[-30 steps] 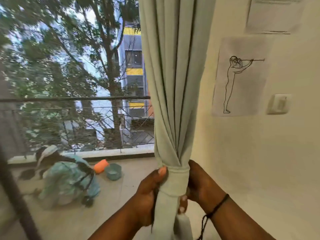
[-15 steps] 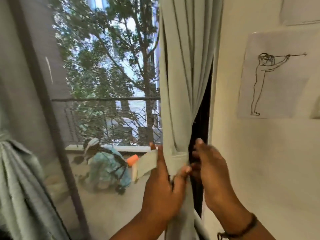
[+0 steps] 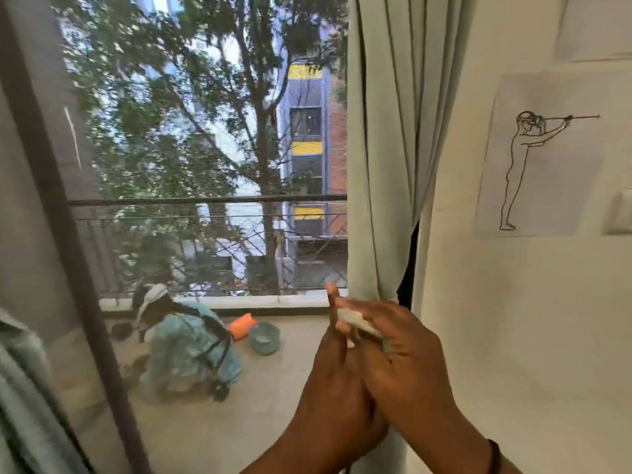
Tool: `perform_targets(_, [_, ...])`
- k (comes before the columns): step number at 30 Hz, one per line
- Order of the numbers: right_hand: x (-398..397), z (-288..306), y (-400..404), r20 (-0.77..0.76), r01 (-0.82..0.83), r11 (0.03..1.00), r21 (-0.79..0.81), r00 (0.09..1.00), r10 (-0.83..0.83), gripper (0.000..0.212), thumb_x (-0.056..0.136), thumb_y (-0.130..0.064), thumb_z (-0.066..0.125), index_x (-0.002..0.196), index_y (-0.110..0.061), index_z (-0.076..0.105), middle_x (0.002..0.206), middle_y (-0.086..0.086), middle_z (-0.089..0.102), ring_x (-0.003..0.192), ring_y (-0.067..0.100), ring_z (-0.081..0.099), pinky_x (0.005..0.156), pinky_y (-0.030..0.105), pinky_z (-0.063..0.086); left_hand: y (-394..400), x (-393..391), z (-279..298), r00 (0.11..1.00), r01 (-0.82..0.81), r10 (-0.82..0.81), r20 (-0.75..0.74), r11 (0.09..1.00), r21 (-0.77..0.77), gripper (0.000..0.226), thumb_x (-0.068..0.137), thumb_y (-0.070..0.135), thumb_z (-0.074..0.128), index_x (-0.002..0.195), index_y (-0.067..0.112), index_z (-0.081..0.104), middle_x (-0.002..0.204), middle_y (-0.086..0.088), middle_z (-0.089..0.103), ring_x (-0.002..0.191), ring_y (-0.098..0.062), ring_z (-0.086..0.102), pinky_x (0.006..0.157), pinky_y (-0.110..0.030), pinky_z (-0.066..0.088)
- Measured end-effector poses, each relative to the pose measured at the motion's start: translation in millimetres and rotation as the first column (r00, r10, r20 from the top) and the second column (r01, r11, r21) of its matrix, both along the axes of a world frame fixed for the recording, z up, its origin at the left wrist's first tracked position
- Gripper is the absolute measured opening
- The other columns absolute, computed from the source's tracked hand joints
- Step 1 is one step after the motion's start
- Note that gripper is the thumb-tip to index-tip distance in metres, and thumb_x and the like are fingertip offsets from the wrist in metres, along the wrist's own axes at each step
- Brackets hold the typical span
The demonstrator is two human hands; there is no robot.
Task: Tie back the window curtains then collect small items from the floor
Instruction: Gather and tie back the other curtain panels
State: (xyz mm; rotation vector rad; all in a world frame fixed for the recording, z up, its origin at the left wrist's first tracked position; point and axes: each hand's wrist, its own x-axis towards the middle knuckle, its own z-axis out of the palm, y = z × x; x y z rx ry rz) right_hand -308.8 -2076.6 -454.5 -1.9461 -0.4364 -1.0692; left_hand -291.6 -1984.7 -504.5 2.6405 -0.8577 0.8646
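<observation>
Curtain hangs gathered at the window's right edge, beside the wall. Both hands meet just before it: the right hand pinches the pale tie-back strip, the left hand touching it, fingers straight.

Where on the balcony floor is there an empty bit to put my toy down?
The bare floor in front of the teal bowl, over to the curtain, looks free. It is crowded near the kneeling person, with the orange thing and bowl close beside. Both hands cover part of the floor by the curtain.
</observation>
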Motion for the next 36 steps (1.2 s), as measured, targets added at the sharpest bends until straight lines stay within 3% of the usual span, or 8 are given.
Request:
perform_targets(3, [9.7, 5.1, 18.8, -0.126, -0.154, 0.888, 0.432, 0.965, 0.229, 0.014, 0.082, -0.016, 0.068, 0.082, -0.028, 0.075, 0.086, -0.016, 0.073, 0.084, -0.003, 0.067, 0.076, 0.007, 0.046, 34.9, 19.0, 9.0, 0.948, 0.318, -0.316, 0.041, 0.924, -0.215, 0.065, 0.085, 0.041, 0.051, 0.14, 0.007, 0.043, 0.159, -0.014, 0.004, 0.147, -0.024, 0.011, 0.117, -0.029, 0.019])
perform_targets(8, [22.7, 5.3, 46.8, -0.101, -0.262, 0.822, 0.506, 0.928, 0.358, 0.018, 0.073, -0.036, 0.073, 0.081, -0.02, 0.075, 0.085, -0.006, 0.075, 0.084, 0.004, 0.069, 0.075, 0.012, 0.049, 103.2, 47.6, 31.1, 0.817, 0.574, -0.499, 0.289, 0.648, -0.501, 0.023, 0.091, 0.038, 0.051, 0.083, 0.023, 0.066, 0.129, 0.003, 0.059, 0.122, -0.021, 0.052, 0.098, -0.039, 0.041])
perform_targets(11, [20.0, 2.3, 64.7, -0.112, -0.208, 0.908, 0.363, 0.958, 0.265, 0.012, 0.071, -0.033, 0.073, 0.082, -0.027, 0.074, 0.084, -0.012, 0.074, 0.082, 0.0, 0.068, 0.073, 0.008, 0.048, 113.7, 70.1, 62.7, 0.82, 0.531, -0.532, 0.21, 0.573, -0.624, 0.015, 0.092, 0.028, 0.05, 0.094, 0.023, 0.064, 0.102, 0.013, 0.064, 0.099, -0.006, 0.06, 0.084, -0.025, 0.048])
perform_targets(15, [14.1, -15.4, 86.3, -0.119, -0.072, 0.925, 0.372, 0.985, 0.125, 0.034, 0.067, 0.002, 0.079, 0.067, -0.029, 0.063, 0.064, -0.015, 0.068, 0.062, -0.002, 0.064, 0.06, 0.006, 0.046, 113.3, 94.7, 90.3, 0.766, 0.642, -0.637, 0.084, 0.75, -0.158, 0.026, 0.088, 0.029, 0.047, 0.103, 0.022, 0.067, 0.103, 0.006, 0.066, 0.096, -0.01, 0.059, 0.083, -0.024, 0.048])
perform_targets(22, [10.1, -26.7, 85.8, 0.078, 0.122, 0.983, 0.136, 0.988, -0.133, 0.01, 0.076, -0.035, 0.072, 0.078, -0.028, 0.065, 0.091, -0.012, 0.069, 0.087, 0.004, 0.068, 0.08, 0.013, 0.05, 99.1, 96.6, 110.3, 0.845, 0.442, -0.511, 0.16, 0.834, 0.331, 0.034, 0.079, 0.041, 0.054, 0.11, 0.03, 0.064, 0.103, 0.005, 0.065, 0.095, -0.023, 0.059, 0.077, -0.038, 0.046])
perform_targets(25, [9.3, -25.6, 86.5, 0.118, 0.165, 0.981, 0.1, 0.977, -0.176, 0.01, 0.074, -0.025, 0.072, 0.075, -0.024, 0.062, 0.089, -0.01, 0.066, 0.086, 0.001, 0.065, 0.079, 0.01, 0.047, 84.7, 97.6, 122.4, 0.86, 0.387, -0.487, 0.152, 0.817, 0.427, 0.038, 0.084, 0.052, 0.052, 0.112, 0.026, 0.058, 0.111, 0.001, 0.057, 0.109, -0.023, 0.046, 0.086, -0.035, 0.032])
perform_targets(31, [-1.5, -22.0, 78.7, 0.041, 0.021, 0.937, 0.349, 0.998, -0.038, 0.023, 0.067, -0.058, 0.072, 0.071, -0.036, 0.067, 0.077, -0.015, 0.072, 0.076, 0.006, 0.069, 0.071, 0.011, 0.05, 60.4, 95.3, 122.2, 0.725, 0.525, -0.659, 0.201, 0.718, 0.458, 0.026, 0.069, 0.052, 0.058, 0.069, 0.026, 0.064, 0.07, 0.007, 0.057, 0.074, -0.02, 0.053, 0.064, -0.028, 0.03])
perform_targets(36, [-8.3, -28.5, 47.9, -0.019, 0.028, 0.925, 0.38, 1.0, -0.022, 0.024, 0.066, -0.062, 0.071, 0.072, -0.04, 0.066, 0.076, -0.015, 0.071, 0.075, 0.006, 0.069, 0.071, 0.012, 0.051, 40.4, 89.0, 112.5, 0.706, 0.678, -0.708, -0.01, 0.672, 0.297, 0.017, 0.079, 0.039, 0.053, 0.085, 0.025, 0.062, 0.077, 0.007, 0.061, 0.075, -0.018, 0.047, 0.068, -0.032, 0.041])
